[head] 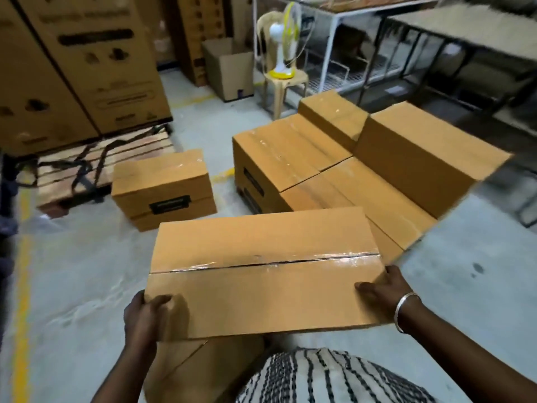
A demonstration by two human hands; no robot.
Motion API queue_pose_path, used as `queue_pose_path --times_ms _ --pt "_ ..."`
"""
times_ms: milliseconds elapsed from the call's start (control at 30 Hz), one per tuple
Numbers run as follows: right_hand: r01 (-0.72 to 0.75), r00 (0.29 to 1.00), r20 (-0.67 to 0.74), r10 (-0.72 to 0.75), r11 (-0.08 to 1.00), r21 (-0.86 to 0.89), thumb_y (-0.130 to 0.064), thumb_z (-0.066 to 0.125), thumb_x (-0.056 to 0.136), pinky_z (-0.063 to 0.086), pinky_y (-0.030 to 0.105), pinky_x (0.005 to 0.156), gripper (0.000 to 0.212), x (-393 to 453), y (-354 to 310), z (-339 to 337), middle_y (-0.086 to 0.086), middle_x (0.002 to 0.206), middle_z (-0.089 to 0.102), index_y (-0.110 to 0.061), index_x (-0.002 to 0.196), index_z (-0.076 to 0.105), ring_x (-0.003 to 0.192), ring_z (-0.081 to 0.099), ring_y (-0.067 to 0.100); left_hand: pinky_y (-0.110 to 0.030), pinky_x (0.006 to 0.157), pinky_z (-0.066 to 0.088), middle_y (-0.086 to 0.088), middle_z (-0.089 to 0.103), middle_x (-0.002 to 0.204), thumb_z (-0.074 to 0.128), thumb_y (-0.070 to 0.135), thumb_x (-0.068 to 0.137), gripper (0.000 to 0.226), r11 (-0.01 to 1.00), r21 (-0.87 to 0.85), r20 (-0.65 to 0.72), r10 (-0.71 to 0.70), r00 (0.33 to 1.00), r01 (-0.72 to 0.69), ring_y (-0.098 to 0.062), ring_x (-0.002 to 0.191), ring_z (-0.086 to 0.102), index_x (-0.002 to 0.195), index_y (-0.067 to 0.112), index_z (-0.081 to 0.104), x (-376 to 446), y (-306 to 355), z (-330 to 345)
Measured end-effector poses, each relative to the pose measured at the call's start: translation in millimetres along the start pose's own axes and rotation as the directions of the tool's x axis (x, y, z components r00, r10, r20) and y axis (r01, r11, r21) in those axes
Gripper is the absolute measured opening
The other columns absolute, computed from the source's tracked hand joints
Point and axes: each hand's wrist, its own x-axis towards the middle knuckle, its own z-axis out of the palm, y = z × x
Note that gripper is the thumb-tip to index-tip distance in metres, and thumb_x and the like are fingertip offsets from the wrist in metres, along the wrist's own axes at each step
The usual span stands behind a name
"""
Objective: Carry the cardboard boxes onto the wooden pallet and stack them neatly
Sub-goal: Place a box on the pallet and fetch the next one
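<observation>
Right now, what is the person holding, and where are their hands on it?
A taped cardboard box, carried with both hands: the left hand grips its near left corner and the right hand grips its right end.

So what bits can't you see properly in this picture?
All in the head view:
- Held box: its underside and the fingers of the left hand and right hand beneath it are hidden by the box.
- Wooden pallet: its far part is covered by tall cartons.
- Label on the small floor box: too blurred to read.
- Box under the held one: mostly hidden.
</observation>
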Motion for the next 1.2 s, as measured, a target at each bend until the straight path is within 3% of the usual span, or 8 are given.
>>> queue_pose_path --times_ms 133,333,533,600,700,900,1000,1200 --pt "-0.043 0.996 -0.070 0.051 0.993 0.112 -0.024 0.087 0.069 0.052 0.048 0.089 0.075 4 24 -57 0.009 0.112 0.056 -0.014 0.127 0.041 0.098 0.059 0.033 -0.058 0.086 0.052 -0.007 0.053 0.123 0.070 0.046 0.063 0.059 0.984 0.124 0.109 0.117 0.987 -0.130 -0.034 0.105 0.055 0.118 0.029 0.058 0 45 67" --pt "-0.065 0.990 -0.107 0.097 0.960 0.274 -0.016 0.086 0.069 0.053 0.044 0.089 0.044 29 81 -153 0.006 0.102 0.068 -0.018 0.106 0.061 0.089 0.064 0.027 -0.062 0.086 0.051 -0.004 0.055 0.123 0.070 0.059 0.057 0.072 0.955 0.192 0.214 0.183 0.960 -0.225 -0.033 0.104 0.057 0.123 0.037 0.051 -30 87 196" --pt "-0.089 0.973 -0.171 0.156 0.934 0.346 -0.023 0.088 0.066 0.052 0.046 0.092 0.051 72 127 -256 0.004 0.102 0.066 -0.021 0.107 0.057 0.094 0.063 0.029 -0.063 0.087 0.050 -0.010 0.060 0.110 0.074 0.054 0.056 0.064 0.908 0.264 0.256 0.261 0.931 -0.327 -0.041 0.100 0.058 0.112 0.026 0.061 -93 117 338" --pt "-0.102 0.966 -0.189 0.177 0.931 0.349 -0.025 0.089 0.064 0.052 0.048 0.092 0.049 83 138 -283 0.003 0.101 0.067 -0.025 0.102 0.057 0.095 0.064 0.030 -0.062 0.090 0.049 -0.011 0.055 0.114 0.072 0.054 0.057 0.076 0.894 0.277 0.274 0.278 0.921 -0.353 -0.040 0.104 0.056 0.124 0.022 0.057 -113 128 376" --pt "-0.131 0.952 -0.209 0.224 0.913 0.386 -0.023 0.088 0.065 0.052 0.047 0.091 0.049 97 146 -318 0.002 0.097 0.065 -0.023 0.102 0.056 0.093 0.063 0.029 -0.065 0.090 0.047 -0.011 0.056 0.117 0.072 0.064 0.051 0.087 0.871 0.336 0.302 0.259 0.917 -0.357 -0.040 0.103 0.057 0.128 0.031 0.052 -118 137 428" --pt "-0.150 0.949 -0.183 0.256 0.880 0.451 -0.020 0.087 0.067 0.051 0.041 0.086 0.050 145 140 -337 -0.005 0.090 0.062 -0.019 0.105 0.055 0.089 0.061 0.025 -0.058 0.088 0.052 -0.012 0.066 0.109 0.077 0.049 0.047 0.078 0.828 0.369 0.335 0.304 0.892 -0.421 -0.038 0.098 0.062 0.119 0.022 0.061 -110 189 515" --pt "-0.198 0.941 -0.147 0.305 0.848 0.492 -0.020 0.089 0.066 0.051 0.040 0.082 0.053 180 131 -331 -0.003 0.093 0.061 -0.017 0.105 0.053 0.089 0.061 0.024 -0.057 0.087 0.053 -0.009 0.069 0.102 0.079 0.047 0.045 0.069 0.792 0.407 0.394 0.298 0.869 -0.456 -0.036 0.095 0.064 0.109 0.028 0.063 -84 220 565" --pt "-0.312 0.902 -0.107 0.418 0.802 0.509 -0.007 0.088 0.060 0.056 0.046 0.078 0.058 263 93 -319 0.011 0.098 0.063 -0.015 0.100 0.046 0.087 0.063 0.029 -0.058 0.088 0.052 -0.012 0.068 0.107 0.076 0.043 0.046 0.078 0.743 0.427 0.469 0.306 0.829 -0.515 -0.038 0.095 0.063 0.121 0.022 0.062 -23 269 668"
